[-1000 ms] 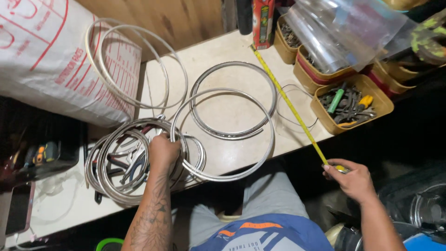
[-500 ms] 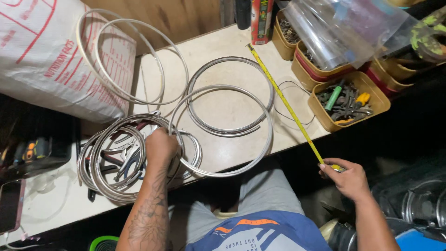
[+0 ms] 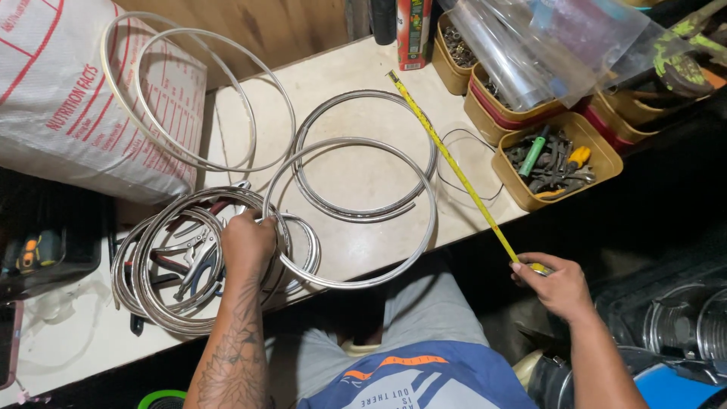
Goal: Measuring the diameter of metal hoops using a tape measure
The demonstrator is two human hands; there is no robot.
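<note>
Left hand (image 3: 248,244) is laid on the near-left part of the bench (image 3: 356,178), fingers curled together over the rim of a stack of metal rings (image 3: 163,303) and over the left edge of a large single ring (image 3: 352,212) that overlaps it. The stack lies directly under and left of this hand; pliers (image 3: 198,261) are seen inside the stack, just left of the knuckles.

Right hand (image 3: 559,286) is held off the near-right edge of the bench, fingers pinched shut on the case end of a yellow tape measure (image 3: 447,155). The tape is stretched from this hand diagonally up to the far middle of the bench, passing just right of the large single ring and of a second ring (image 3: 363,155) lying partly beneath it.

Two thin hoops (image 3: 189,98) are leaned at far left, overlapping a white printed sack (image 3: 68,98). Tan trays (image 3: 556,155) of tools and small parts are set at far right, with clear plastic bags (image 3: 530,42) over them. A thin wire loop (image 3: 469,163) lies between tape and trays.

Against half a second ago: both hands are kept in the same grips, the tape is stretched along the same line, and the rings are unshifted. Only the view has drifted slightly, so the scene sits a little differently in frame.
</note>
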